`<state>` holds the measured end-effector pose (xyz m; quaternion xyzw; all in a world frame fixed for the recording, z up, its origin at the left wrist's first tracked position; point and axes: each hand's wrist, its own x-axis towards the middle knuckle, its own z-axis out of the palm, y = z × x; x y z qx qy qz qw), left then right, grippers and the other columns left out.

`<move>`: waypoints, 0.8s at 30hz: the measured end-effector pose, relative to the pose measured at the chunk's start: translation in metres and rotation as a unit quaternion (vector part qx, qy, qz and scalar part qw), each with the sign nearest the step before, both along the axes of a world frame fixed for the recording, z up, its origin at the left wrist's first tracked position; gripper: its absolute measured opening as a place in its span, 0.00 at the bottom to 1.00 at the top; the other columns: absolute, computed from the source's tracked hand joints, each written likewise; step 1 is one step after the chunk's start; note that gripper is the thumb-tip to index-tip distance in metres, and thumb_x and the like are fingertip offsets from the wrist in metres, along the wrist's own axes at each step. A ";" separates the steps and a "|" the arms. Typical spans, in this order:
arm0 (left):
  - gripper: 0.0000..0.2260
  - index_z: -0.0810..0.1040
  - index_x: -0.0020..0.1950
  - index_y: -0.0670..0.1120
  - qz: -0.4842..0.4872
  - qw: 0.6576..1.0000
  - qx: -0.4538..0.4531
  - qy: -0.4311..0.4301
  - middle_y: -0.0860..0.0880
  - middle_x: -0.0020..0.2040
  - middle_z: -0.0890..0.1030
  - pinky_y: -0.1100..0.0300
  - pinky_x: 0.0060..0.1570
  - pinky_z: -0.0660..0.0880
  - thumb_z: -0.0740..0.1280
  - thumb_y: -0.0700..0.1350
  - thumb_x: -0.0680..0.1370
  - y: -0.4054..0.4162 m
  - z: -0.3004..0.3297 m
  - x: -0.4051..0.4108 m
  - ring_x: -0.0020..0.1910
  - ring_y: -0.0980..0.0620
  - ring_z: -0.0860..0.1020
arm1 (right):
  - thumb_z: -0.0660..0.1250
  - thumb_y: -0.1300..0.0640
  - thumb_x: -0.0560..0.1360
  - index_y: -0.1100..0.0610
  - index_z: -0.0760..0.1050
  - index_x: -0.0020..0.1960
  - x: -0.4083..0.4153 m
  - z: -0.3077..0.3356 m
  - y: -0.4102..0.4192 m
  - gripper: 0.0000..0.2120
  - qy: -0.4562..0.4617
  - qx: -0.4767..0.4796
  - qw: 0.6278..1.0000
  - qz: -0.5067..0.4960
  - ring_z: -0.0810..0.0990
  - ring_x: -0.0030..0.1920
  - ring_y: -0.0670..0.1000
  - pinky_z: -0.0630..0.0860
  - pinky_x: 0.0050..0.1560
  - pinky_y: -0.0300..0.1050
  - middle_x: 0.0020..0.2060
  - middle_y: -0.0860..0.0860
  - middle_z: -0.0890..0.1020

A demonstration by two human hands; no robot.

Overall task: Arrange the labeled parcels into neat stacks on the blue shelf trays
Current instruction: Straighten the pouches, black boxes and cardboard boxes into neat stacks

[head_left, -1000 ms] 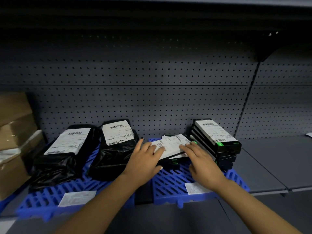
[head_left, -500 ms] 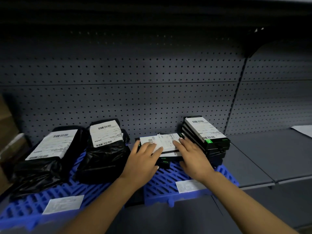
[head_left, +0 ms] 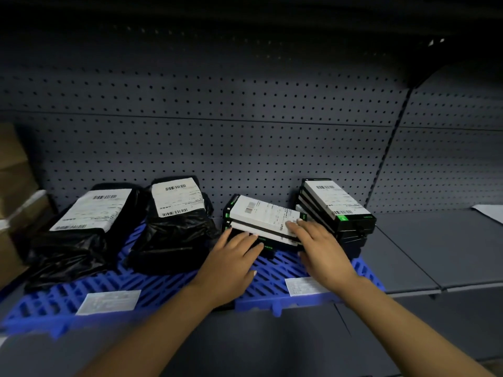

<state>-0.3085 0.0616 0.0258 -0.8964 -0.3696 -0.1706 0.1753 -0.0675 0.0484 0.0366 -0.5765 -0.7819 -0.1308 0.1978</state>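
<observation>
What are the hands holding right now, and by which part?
Neither hand grips anything. The left hand presses the near edge of the middle box stack; the right hand rests on its right end.

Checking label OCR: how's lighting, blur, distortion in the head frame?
Head view: dim, top of frame nearly black; white labels on the middle box stack stand out but print is soft; left blue tray edge smeared; wide-angle bends the pegboard lines.

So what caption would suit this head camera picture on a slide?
Both hands square up a small stack of labeled boxes on a blue tray.
</observation>
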 end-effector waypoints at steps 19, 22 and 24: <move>0.41 0.62 0.75 0.46 0.036 0.984 -0.165 -0.047 0.49 0.68 0.65 0.45 0.73 0.47 0.42 0.70 0.71 0.001 -0.005 0.007 0.70 0.49 0.61 | 0.73 0.52 0.70 0.46 0.59 0.73 -0.002 0.026 0.024 0.37 0.174 -0.191 0.966 -0.012 0.67 0.67 0.51 0.64 0.64 0.38 0.70 0.49 0.57; 0.42 0.60 0.76 0.48 0.049 0.981 -0.183 -0.047 0.50 0.71 0.62 0.43 0.72 0.45 0.42 0.72 0.70 0.001 -0.004 0.007 0.72 0.47 0.58 | 0.74 0.52 0.69 0.47 0.61 0.72 -0.003 0.024 0.023 0.36 0.205 -0.187 0.961 -0.008 0.68 0.64 0.50 0.64 0.62 0.37 0.64 0.47 0.59; 0.42 0.58 0.76 0.48 0.048 0.975 -0.208 -0.057 0.50 0.72 0.60 0.44 0.72 0.50 0.45 0.72 0.70 0.000 -0.007 0.008 0.70 0.46 0.62 | 0.75 0.50 0.68 0.47 0.62 0.72 -0.005 0.020 0.019 0.36 0.220 -0.170 0.961 -0.009 0.69 0.63 0.49 0.66 0.61 0.38 0.61 0.46 0.60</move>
